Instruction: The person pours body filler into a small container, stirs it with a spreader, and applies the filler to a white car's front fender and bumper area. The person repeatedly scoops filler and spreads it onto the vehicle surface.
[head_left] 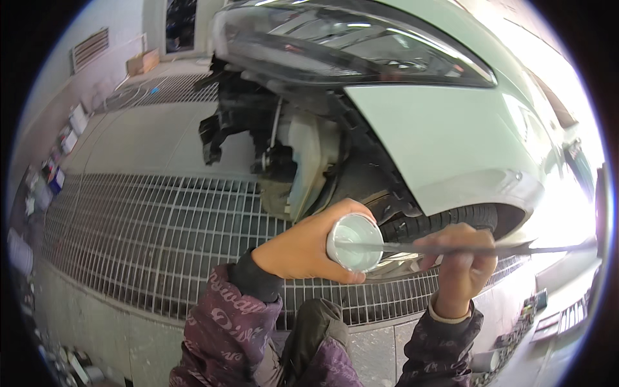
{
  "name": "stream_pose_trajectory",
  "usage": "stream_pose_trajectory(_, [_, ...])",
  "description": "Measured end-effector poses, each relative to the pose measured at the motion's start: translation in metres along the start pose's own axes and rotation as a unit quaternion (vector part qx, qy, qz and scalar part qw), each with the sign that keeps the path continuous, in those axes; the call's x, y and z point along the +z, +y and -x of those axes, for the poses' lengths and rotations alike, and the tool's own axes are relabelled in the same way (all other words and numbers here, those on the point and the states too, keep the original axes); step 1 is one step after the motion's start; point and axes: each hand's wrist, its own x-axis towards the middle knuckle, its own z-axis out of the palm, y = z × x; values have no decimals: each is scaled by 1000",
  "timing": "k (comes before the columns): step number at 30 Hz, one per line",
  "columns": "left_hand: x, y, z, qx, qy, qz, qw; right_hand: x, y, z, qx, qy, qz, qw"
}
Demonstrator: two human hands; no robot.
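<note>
My left hand [308, 246] is wrapped round a small white cup [331, 242] that holds pale green liquid [356, 233], probably paint. Its open top faces up toward me. In my right hand [461, 261] is a long thin grey stick [412, 248], gripped between fingers and thumb. The stick's left end reaches over the rim into the cup. Its other end runs out to the right. Both hands are in front of a pale green car fender [445, 142], just below its lower edge and close to the tyre [445, 220].
The car's headlight [361, 45] is above, with exposed black brackets [238, 116] and a whitish reservoir [314, 158] where the bumper is off. A metal floor grating [161, 226] spreads beneath. Cans and bottles [48, 177] line the left wall. A cardboard box [142, 62] stands far left.
</note>
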Motion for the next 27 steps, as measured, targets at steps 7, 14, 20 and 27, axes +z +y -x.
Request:
stream_pose_trajectory(7, [17,14,80,-7,132,-65,989,42,-7,-7,106,-118,-224,962])
stream_pose_trajectory(14, [87,25,186,-57,364,-96,925,100,-22,-13,14,-400,-131,907])
stream_pose_trajectory(20, [177,14,227,-4,547,-106,830,127,-66,24,34,-468,-130,873])
stream_pose_trajectory(27, [235,16,249,-6,654,-215,726,142,-80,52,-41,-434,-275,857])
